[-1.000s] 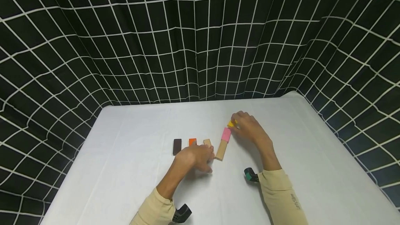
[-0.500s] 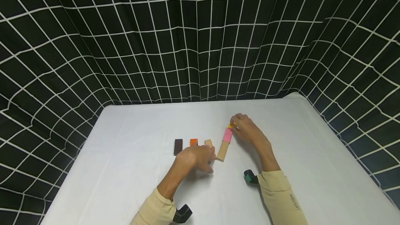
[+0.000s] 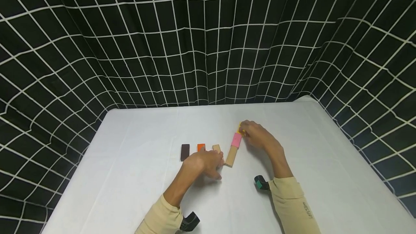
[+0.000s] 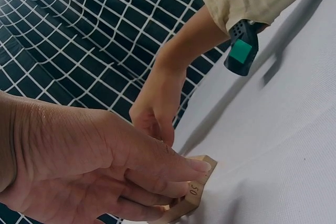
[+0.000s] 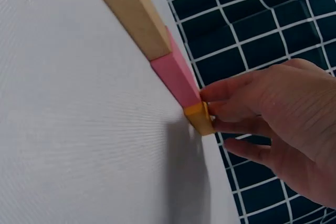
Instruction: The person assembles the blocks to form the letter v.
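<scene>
Head view: the right hand (image 3: 260, 134) is touching the yellow block (image 5: 199, 120), which is abutting the far end of the pink block (image 5: 177, 74); pinching or pushing, cannot tell. The left hand (image 3: 200, 162) is lying relaxed, thumb apart, fingers touching a pale, dark-printed wooden block (image 4: 195, 192) left of pink. A grained wooden bar (image 3: 232, 156) is meeting pink's near end. Rectangular orange block (image 3: 201, 147) and dark block (image 3: 185, 152) are lying farther left on the white-clothed bench (image 3: 136, 136).
</scene>
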### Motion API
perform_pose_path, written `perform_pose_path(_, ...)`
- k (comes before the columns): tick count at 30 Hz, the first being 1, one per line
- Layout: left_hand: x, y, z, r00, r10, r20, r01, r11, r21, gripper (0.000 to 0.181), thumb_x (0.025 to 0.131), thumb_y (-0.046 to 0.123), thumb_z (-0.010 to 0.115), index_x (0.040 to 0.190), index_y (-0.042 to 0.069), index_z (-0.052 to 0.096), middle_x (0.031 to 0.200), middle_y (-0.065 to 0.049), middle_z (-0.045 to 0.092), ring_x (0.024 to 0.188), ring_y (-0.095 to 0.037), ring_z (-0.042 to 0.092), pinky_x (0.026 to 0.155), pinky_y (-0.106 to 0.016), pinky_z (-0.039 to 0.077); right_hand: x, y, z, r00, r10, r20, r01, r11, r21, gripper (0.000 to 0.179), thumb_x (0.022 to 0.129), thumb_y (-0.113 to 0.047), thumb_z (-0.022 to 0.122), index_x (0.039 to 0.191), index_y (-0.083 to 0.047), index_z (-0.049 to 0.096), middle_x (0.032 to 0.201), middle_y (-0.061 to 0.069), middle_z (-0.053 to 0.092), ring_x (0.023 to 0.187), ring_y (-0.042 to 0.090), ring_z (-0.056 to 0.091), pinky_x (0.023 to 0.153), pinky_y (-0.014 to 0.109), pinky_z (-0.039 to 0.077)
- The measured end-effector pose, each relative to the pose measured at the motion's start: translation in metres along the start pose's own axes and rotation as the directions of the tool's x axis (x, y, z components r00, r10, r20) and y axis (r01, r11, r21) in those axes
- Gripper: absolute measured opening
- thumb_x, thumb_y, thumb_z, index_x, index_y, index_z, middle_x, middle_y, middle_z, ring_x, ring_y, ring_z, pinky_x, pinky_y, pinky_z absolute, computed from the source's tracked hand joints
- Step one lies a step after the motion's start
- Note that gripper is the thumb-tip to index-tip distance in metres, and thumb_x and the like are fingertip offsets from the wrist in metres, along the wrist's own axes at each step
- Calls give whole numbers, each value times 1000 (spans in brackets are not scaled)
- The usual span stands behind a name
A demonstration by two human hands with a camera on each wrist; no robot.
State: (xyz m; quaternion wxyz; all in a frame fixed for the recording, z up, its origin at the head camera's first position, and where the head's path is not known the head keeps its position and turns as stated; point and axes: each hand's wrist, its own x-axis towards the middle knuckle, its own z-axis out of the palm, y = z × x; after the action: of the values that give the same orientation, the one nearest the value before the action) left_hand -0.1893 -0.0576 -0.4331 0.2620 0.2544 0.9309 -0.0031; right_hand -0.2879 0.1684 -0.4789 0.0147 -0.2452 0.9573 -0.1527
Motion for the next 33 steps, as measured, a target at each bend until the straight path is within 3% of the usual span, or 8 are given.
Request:
perform_pose_path(3, -1, -1, 0, 1000, -1, -5, 1, 1000, -2, 64, 94, 43, 74, 152, 23, 56, 168, 2, 42, 158, -17, 38, 134, -51, 25, 0, -2, -1, 1000, 5, 31, -5, 1000, 13, 27, 96, 7, 62, 118, -3, 76, 143, 21, 64, 136, 41, 59, 115, 54, 50)
perform_pose_path(13, -2, -3, 2, 1000, 5, -1, -5, 1000, -14, 65, 95, 43, 74, 153, 23, 55, 168, 2, 41, 158, -17, 38, 133, -53, 25, 1, -5, -3, 997, -40, 70, 37, 998, 44, 31, 97, 9, 58, 122, 1, 73, 145, 24, 60, 140, 46, 54, 119, 57, 45)
perform_pose_path(22, -1, -2, 0, 1000, -14, -7, 14, 999, -30, 80, 94, 44, 75, 161, 15, 43, 167, -3, 43, 157, -18, 39, 134, -51, 23, -1, -3, -5, 995, -35, 91, 30, 998, 49, 35, 97, 8, 58, 128, 0, 71, 148, 24, 58, 143, 45, 51, 121, 57, 43)
perform_pose_path(33, -2, -1, -1, 1000, -2, -7, 2, 1000, -28, 66, 94, 42, 74, 154, 22, 54, 168, 1, 42, 157, -16, 38, 134, -52, 24, -2, -4, -7, 995, -51, 90, 47, 998, 40, 35, 95, 9, 60, 126, 1, 72, 147, 23, 60, 142, 45, 53, 120, 57, 44)
